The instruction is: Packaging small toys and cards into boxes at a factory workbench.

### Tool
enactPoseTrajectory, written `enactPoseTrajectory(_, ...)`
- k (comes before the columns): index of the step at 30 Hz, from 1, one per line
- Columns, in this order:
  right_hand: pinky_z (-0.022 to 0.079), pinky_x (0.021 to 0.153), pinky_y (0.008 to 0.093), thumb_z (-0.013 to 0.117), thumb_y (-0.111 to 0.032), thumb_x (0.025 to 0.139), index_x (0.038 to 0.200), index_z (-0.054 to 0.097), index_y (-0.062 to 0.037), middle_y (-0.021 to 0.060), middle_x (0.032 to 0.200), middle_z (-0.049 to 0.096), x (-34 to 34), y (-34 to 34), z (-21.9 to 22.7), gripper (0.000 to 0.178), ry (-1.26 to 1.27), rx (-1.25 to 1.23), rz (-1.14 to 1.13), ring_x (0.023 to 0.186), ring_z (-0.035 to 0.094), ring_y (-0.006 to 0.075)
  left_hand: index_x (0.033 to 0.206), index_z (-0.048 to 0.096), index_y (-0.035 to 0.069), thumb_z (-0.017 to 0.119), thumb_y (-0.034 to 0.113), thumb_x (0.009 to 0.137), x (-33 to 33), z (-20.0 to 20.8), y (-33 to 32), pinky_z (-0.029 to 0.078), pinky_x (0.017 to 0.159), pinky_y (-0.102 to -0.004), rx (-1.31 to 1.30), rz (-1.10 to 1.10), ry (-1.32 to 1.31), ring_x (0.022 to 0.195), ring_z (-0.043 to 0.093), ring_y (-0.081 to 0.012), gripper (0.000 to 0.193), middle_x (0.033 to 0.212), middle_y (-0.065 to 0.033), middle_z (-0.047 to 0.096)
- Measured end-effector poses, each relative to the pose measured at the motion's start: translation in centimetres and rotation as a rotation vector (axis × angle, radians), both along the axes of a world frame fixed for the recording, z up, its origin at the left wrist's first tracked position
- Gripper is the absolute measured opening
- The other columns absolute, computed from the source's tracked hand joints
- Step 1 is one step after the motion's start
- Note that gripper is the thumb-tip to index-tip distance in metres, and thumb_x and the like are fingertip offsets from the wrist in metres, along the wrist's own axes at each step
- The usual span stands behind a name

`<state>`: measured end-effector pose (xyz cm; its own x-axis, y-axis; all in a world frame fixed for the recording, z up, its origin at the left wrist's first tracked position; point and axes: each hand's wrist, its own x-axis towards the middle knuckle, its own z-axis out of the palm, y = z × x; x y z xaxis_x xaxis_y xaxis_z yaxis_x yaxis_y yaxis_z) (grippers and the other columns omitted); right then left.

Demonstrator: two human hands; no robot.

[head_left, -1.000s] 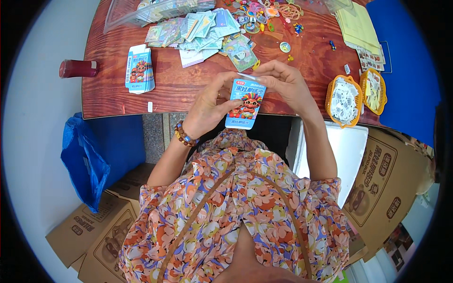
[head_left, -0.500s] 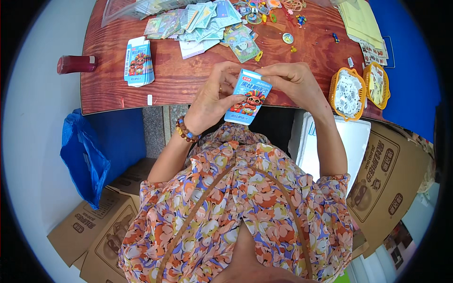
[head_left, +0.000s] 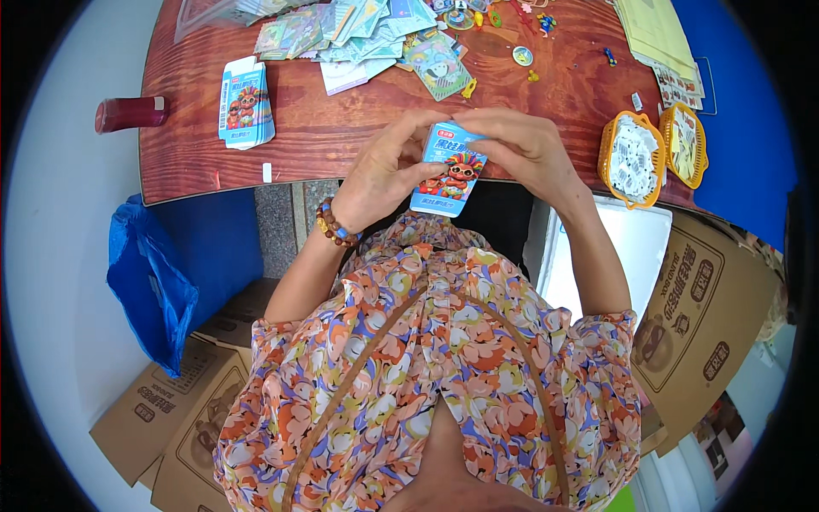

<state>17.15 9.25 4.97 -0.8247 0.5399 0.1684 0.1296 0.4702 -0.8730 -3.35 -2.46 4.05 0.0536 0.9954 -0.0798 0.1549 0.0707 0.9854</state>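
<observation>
A small light-blue cardboard box (head_left: pixel 450 183) with a cartoon figure on its front is held upright over the table's near edge. My left hand (head_left: pixel 381 166) grips it from the left side, thumb across the front. At its top end, the fingers of my right hand (head_left: pixel 522 147) are closed over the upper right edge, covering part of the printing; the top flap is hidden beneath them. Off to the left lies a stack of flat matching blue boxes (head_left: pixel 246 107).
The red-brown wooden table (head_left: pixel 324 145) carries a heap of cards and packets (head_left: pixel 367 34), small toys (head_left: pixel 522 56) and a dark red bottle (head_left: pixel 130 114). Orange baskets (head_left: pixel 632 160) with paper slips stand at the right. A blue bag (head_left: pixel 153 282) and brown cartons (head_left: pixel 175 405) lie below.
My right hand has come further down over the box's top, where a white opening showed before. The view has shifted slightly; my left hand keeps its hold.
</observation>
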Motion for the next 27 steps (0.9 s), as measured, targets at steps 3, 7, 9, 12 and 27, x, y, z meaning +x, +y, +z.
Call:
enactPoseTrajectory(3, 0.053, 0.091, 0.0328, 0.068, -0.002, 0.088, 0.115, 0.070, -0.0020, 0.0108, 0.117, 0.070, -0.7, 0.0, -0.7, 0.027, 0.048, -0.077, -0.018, 0.108, 0.067, 0.0226, 0.146, 0.040, 0.009, 0.072, -0.002, 0.084, 0.4, -0.4, 0.1, 0.056, 0.076, -0.0297, -0.032, 0.057, -0.060, 0.088, 0.065, -0.0159, 0.071, 0.106, -0.0100, 0.061)
enactPoseTrajectory(7, 0.053, 0.090, 0.0312, 0.066, -0.002, 0.090, 0.121, 0.067, -0.0016, 0.0101, 0.118, 0.068, -0.3, 1.0, -1.8, 0.031, 0.046, -0.056, 0.115, 0.108, 0.066, 0.0214, 0.152, 0.029, 0.009, 0.073, -0.001, 0.084, 0.6, -0.7, -0.1, 0.055, 0.073, -0.0287, -0.044, 0.091, -0.091, 0.084, 0.065, -0.0157, 0.081, 0.096, -0.0096, 0.058)
enactPoseTrajectory(9, 0.053, 0.089, 0.0306, 0.065, -0.003, 0.091, 0.124, 0.065, -0.0016, 0.0102, 0.118, 0.068, -0.8, 1.3, -1.7, 0.033, 0.016, -0.033, 0.118, 0.107, 0.066, 0.0206, 0.152, 0.031, 0.008, 0.072, -0.001, 0.085, 0.7, -0.7, -0.1, 0.055, 0.073, -0.0282, -0.054, 0.097, -0.106, 0.084, 0.065, -0.0146, 0.079, 0.097, -0.0091, 0.060)
enactPoseTrajectory(12, 0.053, 0.089, 0.0296, 0.064, -0.003, 0.092, 0.127, 0.063, -0.0014, 0.0102, 0.119, 0.067, -1.2, 0.7, -2.1, 0.035, 0.020, -0.126, 0.022, 0.106, 0.066, 0.0186, 0.150, 0.037, 0.008, 0.071, -0.001, 0.086, 0.4, -1.2, 0.0, 0.054, 0.074, -0.0273, -0.060, 0.120, -0.156, 0.085, 0.065, -0.0125, 0.073, 0.100, -0.0081, 0.063)
enactPoseTrajectory(27, 0.055, 0.084, 0.0284, 0.065, -0.004, 0.094, 0.123, 0.064, 0.0008, 0.0096, 0.110, 0.071, -0.9, -0.3, -3.4, 0.030, 0.008, -0.630, -0.154, 0.100, 0.067, 0.0119, 0.139, 0.047, 0.009, 0.069, 0.001, 0.090, -1.3, -2.6, 0.5, 0.054, 0.069, -0.0248, -0.058, 0.079, -0.188, 0.083, 0.067, -0.0105, 0.055, 0.097, -0.0066, 0.066)
